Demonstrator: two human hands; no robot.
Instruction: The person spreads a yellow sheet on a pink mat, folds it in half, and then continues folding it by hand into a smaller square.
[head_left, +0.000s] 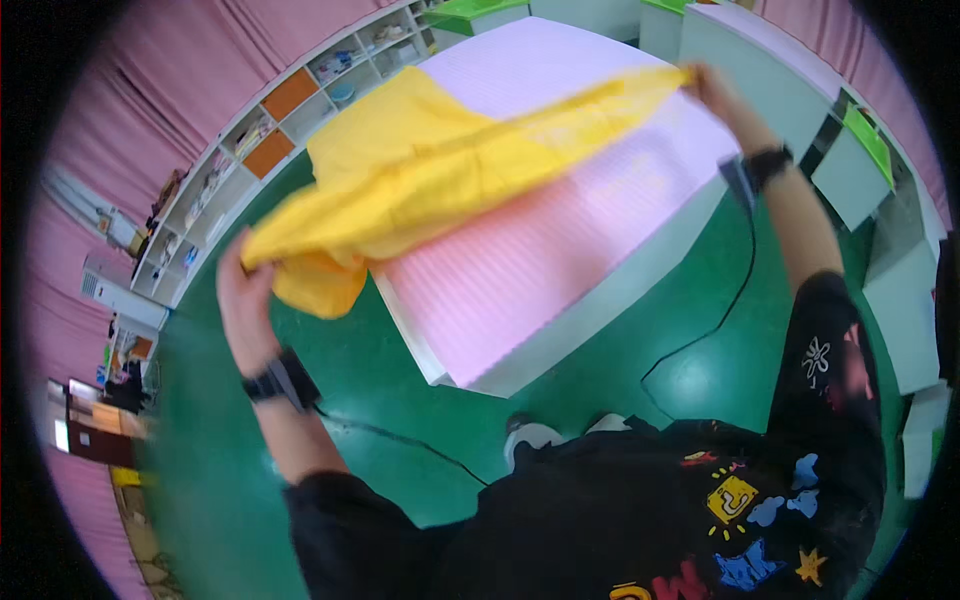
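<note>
A yellow cloth (440, 190), possibly a garment, stretches between my two hands above a table with a pink striped cover (500, 290). My left hand (243, 290) grips one corner past the table's left edge, where a loose fold hangs down. Raised over the far right part of the table, my right hand (712, 95) pinches the opposite end. The front edge of the cloth is lifted, while its far part lies on or close to the cover. Both hands and the cloth are somewhat blurred. Each wrist wears a dark band with a cable.
Low white shelves (225, 195) with orange panels and various items curve along the left wall. White cabinets with green tops (868, 140) stand at the right. Dark cables (700, 335) run from my wrists over the green floor (590, 385). My shoes are close to the table's near side.
</note>
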